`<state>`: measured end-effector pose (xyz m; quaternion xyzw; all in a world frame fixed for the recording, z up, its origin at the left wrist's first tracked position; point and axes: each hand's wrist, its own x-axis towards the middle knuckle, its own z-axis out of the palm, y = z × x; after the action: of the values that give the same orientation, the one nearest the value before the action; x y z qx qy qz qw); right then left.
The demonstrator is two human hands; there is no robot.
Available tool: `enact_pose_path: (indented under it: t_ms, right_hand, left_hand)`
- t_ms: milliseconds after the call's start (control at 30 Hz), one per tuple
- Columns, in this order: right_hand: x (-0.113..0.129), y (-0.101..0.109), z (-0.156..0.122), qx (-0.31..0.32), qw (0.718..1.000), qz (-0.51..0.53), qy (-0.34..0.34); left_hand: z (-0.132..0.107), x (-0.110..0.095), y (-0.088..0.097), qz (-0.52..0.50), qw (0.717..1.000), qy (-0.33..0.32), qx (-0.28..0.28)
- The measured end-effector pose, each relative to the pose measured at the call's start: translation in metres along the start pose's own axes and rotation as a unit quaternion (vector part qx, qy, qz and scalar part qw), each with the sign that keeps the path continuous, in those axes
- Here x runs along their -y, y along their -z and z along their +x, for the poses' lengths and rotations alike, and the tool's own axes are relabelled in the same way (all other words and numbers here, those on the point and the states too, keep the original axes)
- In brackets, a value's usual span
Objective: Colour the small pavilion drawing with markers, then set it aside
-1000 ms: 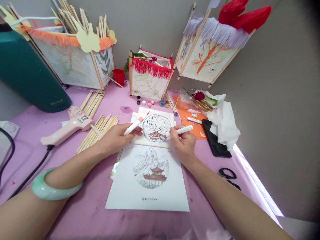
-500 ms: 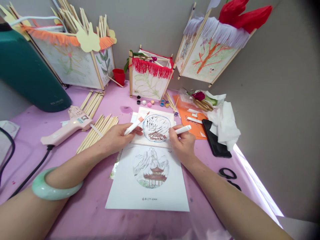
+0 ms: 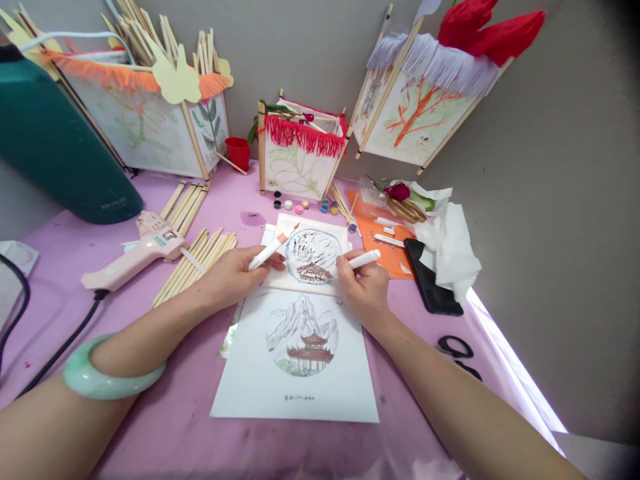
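Observation:
My left hand (image 3: 235,273) is closed round a white marker with an orange cap (image 3: 270,249), and rests on the left edge of a small sheet with a round drawing (image 3: 313,255). My right hand (image 3: 364,285) grips a second white marker (image 3: 361,260), its tip touching the brown pavilion in that drawing. In front of both hands lies a larger white sheet (image 3: 300,357) printed with a round picture of mountains and a pavilion. A green bangle (image 3: 100,373) sits on my left wrist.
Bamboo sticks (image 3: 197,263) and a pink glue gun (image 3: 135,257) lie at left on the pink tabletop. Three paper lanterns (image 3: 297,157) stand at the back, small paint pots (image 3: 300,203) before them. A black phone (image 3: 430,280), tissues and scissors (image 3: 457,350) lie right.
My right hand and its marker have slid slightly to the left over the small drawing. The left hand has stayed still.

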<state>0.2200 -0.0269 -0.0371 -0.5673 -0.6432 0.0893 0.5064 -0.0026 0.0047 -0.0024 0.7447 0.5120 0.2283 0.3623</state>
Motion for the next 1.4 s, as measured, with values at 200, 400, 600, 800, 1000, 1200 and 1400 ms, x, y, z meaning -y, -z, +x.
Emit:
enact_pose_path:
  t_ms: [200,400,600,800,1000,1200,1400]
  right_hand:
    - [-0.0006,0.0004,-0.0004,-0.003,1.000,0.016,0.007]
    - [0.0001,-0.0008,-0.0013,0.014,1.000,0.010,0.005]
    - [-0.0003,0.0002,-0.0010,0.008,1.000,0.016,0.005]
    - [0.0007,-0.0006,-0.0017,0.010,1.000,0.024,0.006]
    - [0.0007,-0.0022,-0.0015,0.021,0.999,0.041,0.011]
    - [0.0004,-0.0021,-0.0011,0.025,0.999,0.034,0.013]
    - [0.0002,-0.0025,-0.0012,0.029,0.999,0.039,0.013]
  left_hand:
    - [-0.0008,-0.0003,0.0000,-0.004,1.000,0.002,0.002]
    - [-0.0005,-0.0016,0.0004,-0.003,1.000,0.001,0.001]
    - [-0.0001,-0.0011,0.0005,0.002,1.000,-0.001,0.001]
    - [-0.0007,-0.0011,0.0002,0.002,1.000,-0.001,0.001]
    - [-0.0010,-0.0022,0.0007,-0.006,1.000,-0.001,0.001]
    - [-0.0005,-0.0014,0.0006,0.000,1.000,0.001,0.003]
    - [-0.0002,0.0000,-0.0003,0.000,1.000,-0.003,0.000]
